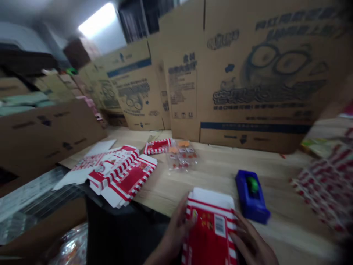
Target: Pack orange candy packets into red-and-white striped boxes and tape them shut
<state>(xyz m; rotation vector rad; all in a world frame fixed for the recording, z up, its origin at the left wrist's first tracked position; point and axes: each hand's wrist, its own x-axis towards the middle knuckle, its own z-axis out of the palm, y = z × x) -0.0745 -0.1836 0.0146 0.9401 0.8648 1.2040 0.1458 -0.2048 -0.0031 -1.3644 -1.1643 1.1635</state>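
Observation:
A red and white striped carton (209, 235), with a barcode and a white flap at its far end, lies between my two hands at the table's front edge. My left hand (178, 230) grips its left side, thumb over the printed face. On the right side, the fingers of my right hand (249, 239) curl against the striped edge. Just beyond my right hand stands a blue tape dispenser (250, 197) with a green roll. Clear packets with orange contents (182, 155) lie farther back, beside a red striped flat piece (157, 146).
Flat red and white cartons (124, 175) are piled at the left table edge. Large cardboard boxes (182, 88) line the back. A stack of red-patterned cartons (328, 187) stands right, blurred. An open box with clear packets (73, 246) sits low at left.

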